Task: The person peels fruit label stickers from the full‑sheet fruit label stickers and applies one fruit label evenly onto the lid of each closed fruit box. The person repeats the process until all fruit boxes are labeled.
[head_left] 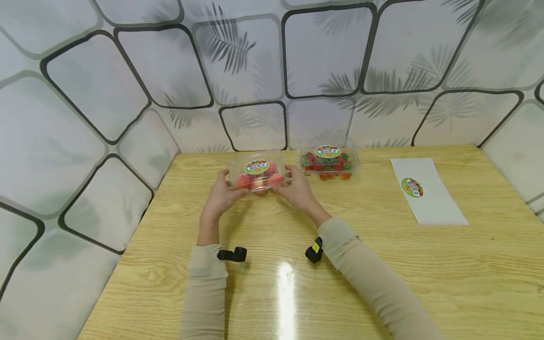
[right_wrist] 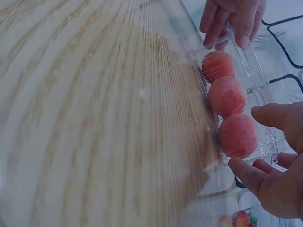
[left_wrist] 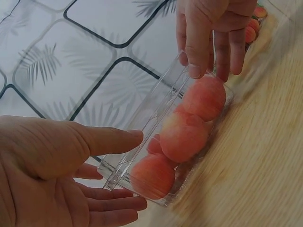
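A clear plastic clamshell box of peaches is near the back of the table, with an oval fruit sticker on its lid. My left hand holds its left end, the thumb at the front. At the right end, my right hand grips it the same way. Red-pink peaches show through the box's side in the left wrist view. The lid looks closed in the head view. Whether the box's base touches the table, I cannot tell.
Just right of the peaches stands a similar clear box of strawberries with an oval sticker. Farther right lies a white sheet bearing one more sticker. A patterned wall covering borders the wooden table behind.
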Action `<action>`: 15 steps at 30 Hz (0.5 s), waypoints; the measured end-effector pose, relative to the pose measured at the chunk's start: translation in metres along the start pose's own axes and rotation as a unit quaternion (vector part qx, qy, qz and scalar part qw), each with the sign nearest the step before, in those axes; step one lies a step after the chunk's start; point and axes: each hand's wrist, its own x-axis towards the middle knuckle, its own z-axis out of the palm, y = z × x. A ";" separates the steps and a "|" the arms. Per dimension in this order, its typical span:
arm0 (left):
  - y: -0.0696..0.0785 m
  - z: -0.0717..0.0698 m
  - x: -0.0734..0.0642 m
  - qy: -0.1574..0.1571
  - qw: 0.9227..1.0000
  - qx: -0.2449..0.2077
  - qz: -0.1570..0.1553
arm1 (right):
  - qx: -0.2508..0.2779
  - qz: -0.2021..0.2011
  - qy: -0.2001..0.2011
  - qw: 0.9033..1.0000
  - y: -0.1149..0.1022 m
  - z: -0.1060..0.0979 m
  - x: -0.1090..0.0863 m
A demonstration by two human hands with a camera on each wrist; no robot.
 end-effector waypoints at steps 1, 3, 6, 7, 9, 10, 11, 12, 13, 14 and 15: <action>0.000 0.000 0.000 0.002 1.000 0.001 0.000 | -0.003 -0.002 0.002 1.000 0.000 0.001 0.001; -0.001 -0.001 0.001 0.006 1.000 0.005 0.000 | -0.008 -0.006 0.003 1.000 -0.001 0.003 0.001; -0.003 -0.002 0.001 0.010 1.000 0.008 -0.001 | -0.005 -0.007 0.001 1.000 -0.002 0.005 0.001; -0.003 -0.002 0.001 0.010 1.000 0.008 -0.002 | -0.002 -0.007 0.001 1.000 -0.002 0.006 0.001; -0.004 -0.003 0.001 0.012 1.000 0.009 -0.003 | 0.008 -0.005 0.000 1.000 -0.002 0.007 0.001; -0.004 -0.003 0.001 0.012 1.000 0.008 -0.003 | 0.016 -0.002 -0.001 1.000 -0.002 0.008 0.001; -0.004 -0.003 0.001 0.012 1.000 0.007 -0.004 | 0.024 0.002 0.000 1.000 -0.001 0.008 0.001; -0.004 -0.003 0.000 0.013 1.000 0.007 -0.006 | 0.032 0.004 0.000 0.999 -0.001 0.009 0.001; -0.004 -0.003 0.000 0.015 1.000 0.006 -0.006 | 0.041 0.007 0.001 0.999 -0.001 0.010 0.001; -0.004 -0.004 0.000 0.018 1.000 0.008 -0.005 | 0.050 0.010 0.001 0.999 -0.001 0.010 0.001; -0.004 -0.004 0.001 0.021 1.000 0.008 -0.006 | 0.058 0.013 0.003 0.998 -0.001 0.011 0.001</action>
